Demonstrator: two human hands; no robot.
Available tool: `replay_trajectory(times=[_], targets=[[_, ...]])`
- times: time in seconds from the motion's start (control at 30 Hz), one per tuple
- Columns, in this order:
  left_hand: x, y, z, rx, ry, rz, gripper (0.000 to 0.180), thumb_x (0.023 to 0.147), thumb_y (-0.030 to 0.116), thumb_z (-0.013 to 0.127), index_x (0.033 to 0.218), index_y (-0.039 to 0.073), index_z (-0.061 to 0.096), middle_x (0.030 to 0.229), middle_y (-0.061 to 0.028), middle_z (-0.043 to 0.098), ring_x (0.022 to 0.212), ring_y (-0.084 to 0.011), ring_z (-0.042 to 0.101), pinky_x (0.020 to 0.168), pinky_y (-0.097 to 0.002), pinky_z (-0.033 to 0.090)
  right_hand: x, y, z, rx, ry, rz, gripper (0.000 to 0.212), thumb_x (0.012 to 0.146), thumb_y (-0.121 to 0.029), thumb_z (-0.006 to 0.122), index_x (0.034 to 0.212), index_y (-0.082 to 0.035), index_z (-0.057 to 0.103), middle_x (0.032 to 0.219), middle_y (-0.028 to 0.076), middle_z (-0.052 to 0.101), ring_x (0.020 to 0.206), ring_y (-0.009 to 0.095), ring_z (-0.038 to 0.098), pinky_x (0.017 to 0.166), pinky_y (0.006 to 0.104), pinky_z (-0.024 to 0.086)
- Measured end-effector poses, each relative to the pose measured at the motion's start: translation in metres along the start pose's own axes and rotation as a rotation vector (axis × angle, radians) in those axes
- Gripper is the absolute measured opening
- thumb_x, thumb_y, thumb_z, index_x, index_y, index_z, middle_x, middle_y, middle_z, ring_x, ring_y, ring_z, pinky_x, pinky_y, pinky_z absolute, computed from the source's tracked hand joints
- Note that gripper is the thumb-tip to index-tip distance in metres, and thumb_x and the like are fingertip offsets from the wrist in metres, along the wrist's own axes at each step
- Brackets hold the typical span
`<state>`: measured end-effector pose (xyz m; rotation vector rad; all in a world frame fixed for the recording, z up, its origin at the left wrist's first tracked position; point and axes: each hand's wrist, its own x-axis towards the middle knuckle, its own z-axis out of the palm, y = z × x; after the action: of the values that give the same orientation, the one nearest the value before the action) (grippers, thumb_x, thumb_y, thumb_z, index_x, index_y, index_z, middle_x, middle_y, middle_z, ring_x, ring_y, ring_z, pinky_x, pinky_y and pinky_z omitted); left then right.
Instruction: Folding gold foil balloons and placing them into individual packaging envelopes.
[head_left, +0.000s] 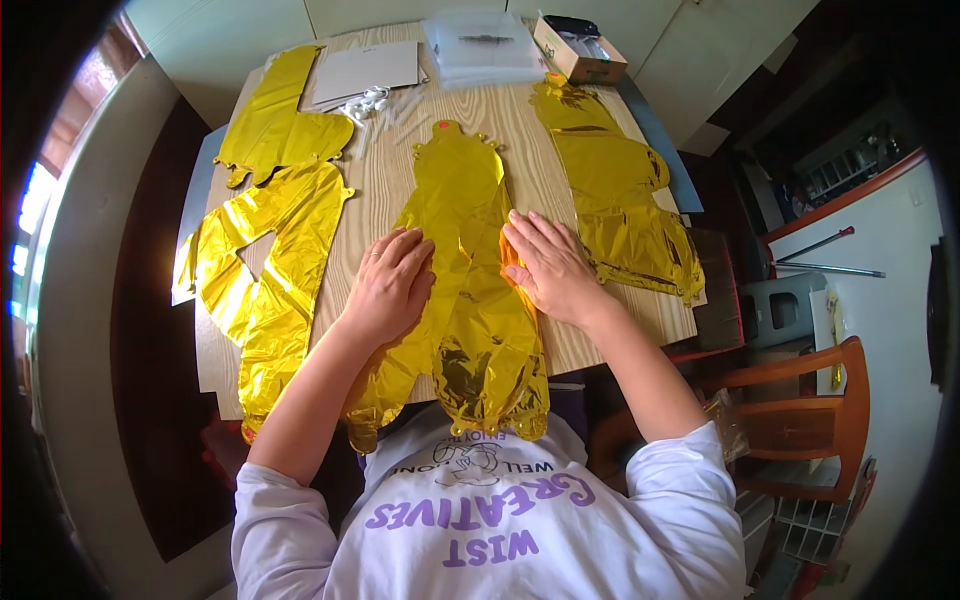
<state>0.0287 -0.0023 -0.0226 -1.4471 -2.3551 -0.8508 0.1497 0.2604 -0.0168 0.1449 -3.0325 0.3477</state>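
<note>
A flat gold foil balloon (pixel 465 220) lies down the middle of the table, its top tab pointing away from me and its lower end hanging over the near edge by my shirt. My left hand (pixel 388 285) rests palm down on its left side, the fingers close together and slightly bent. On its right edge lies my right hand (pixel 550 268), fingers stretched out flat and thumb apart. The foil beside that thumb looks orange. Neither hand grips anything that I can see.
Two more flat gold balloons, one far (pixel 285 115) and one near (pixel 310 215), lie at left; another (pixel 615 165) lies at right. Behind are white sheets (pixel 365 72), a white bundle (pixel 370 102), thin clear strips (pixel 405 108), clear plastic bags (pixel 482 52) and a box (pixel 598 70). A wooden chair (pixel 852 400) stands right.
</note>
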Motion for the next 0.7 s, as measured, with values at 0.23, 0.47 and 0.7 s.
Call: replay_trajectory(times=[0.23,0.47,0.7], targets=[[-0.0013,-0.0011,-0.0002,0.019,-0.009,0.000,0.040,0.088,0.016,0.066,0.126,0.003,0.063,0.130,-0.0173,0.060,0.126,-0.0378,0.053,0.106,-0.0475,0.043,-0.0007,0.0050,0.0067,-0.023,0.061,-0.028,0.064,0.106,-0.046,0.044,0.153,-0.002,0.040,0.164,0.015,0.032,0.151,0.034,0.026,0.124,0.0483,0.018],[-0.0018,0.0008,-0.0011,0.039,-0.011,0.008,0.039,0.091,0.014,0.065,0.128,0.003,0.062,0.128,-0.0181,0.060,0.122,-0.0385,0.055,0.102,-0.0467,0.045,-0.0040,0.0046,0.0073,-0.068,0.112,-0.072,0.065,0.105,-0.047,0.045,0.153,-0.003,0.041,0.165,0.014,0.030,0.150,0.034,0.029,0.123,0.0479,0.020],[-0.0010,0.0018,-0.0019,0.024,-0.008,0.013,0.038,0.093,0.017,0.062,0.129,0.003,0.062,0.129,-0.0184,0.059,0.122,-0.0392,0.055,0.102,-0.0475,0.045,-0.0035,0.0018,0.0031,-0.098,0.029,-0.045,0.067,0.105,-0.049,0.043,0.156,-0.006,0.036,0.166,0.012,0.029,0.151,0.035,0.026,0.123,0.0489,0.019]])
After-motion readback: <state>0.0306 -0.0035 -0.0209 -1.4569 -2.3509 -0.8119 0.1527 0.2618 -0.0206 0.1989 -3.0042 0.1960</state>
